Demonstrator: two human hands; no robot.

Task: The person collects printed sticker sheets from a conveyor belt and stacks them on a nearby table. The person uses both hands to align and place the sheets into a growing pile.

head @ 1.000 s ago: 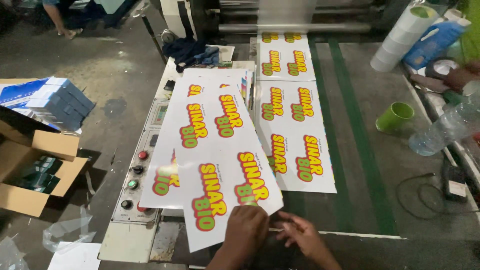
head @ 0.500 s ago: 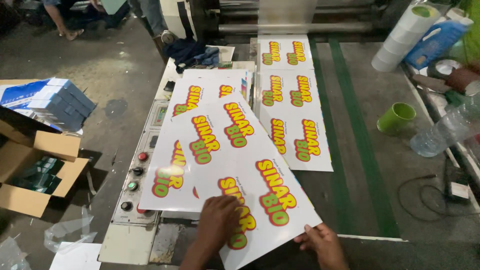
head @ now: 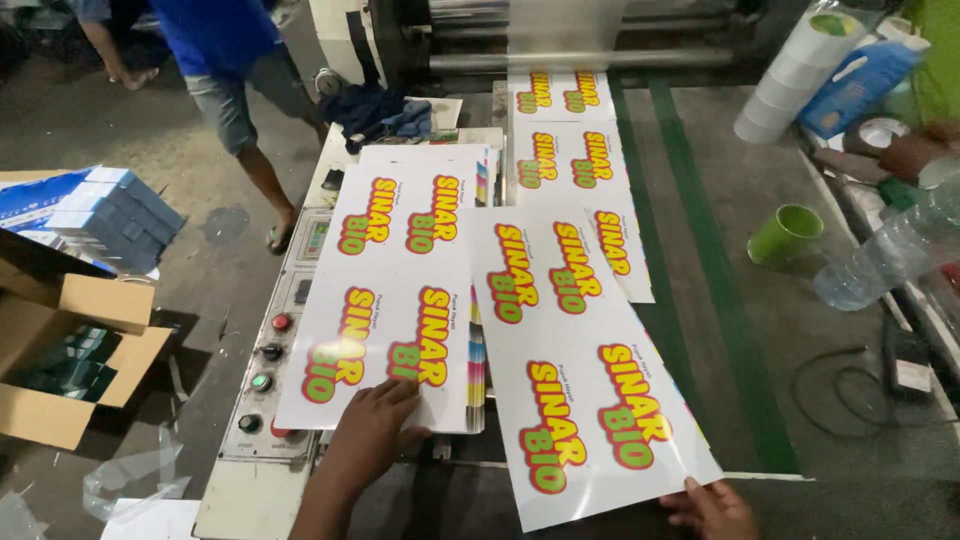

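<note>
My left hand (head: 375, 430) lies flat on the near edge of a stack of white printed sheets (head: 395, 290) with red, yellow and green lettering, resting over a control panel. My right hand (head: 712, 508) grips the near right corner of a single loose printed sheet (head: 585, 370), which lies angled beside the stack and partly over the printed web. Behind it, more of the same printed web (head: 565, 140) runs out from the machine rollers (head: 580, 45) at the top.
Control panel buttons (head: 270, 352) sit left of the stack. Open cardboard boxes (head: 70, 345) and blue packs (head: 105, 215) lie at left. A person in blue (head: 225, 70) walks at the back. Green cup (head: 785, 233), plastic bottle (head: 885, 255) and paper rolls (head: 795, 70) are at right.
My right hand has drawn the top sheet off the stack toward the right, laying it beside the pile. My left hand stayed on the stack's near edge. A person walked into view at the back.
</note>
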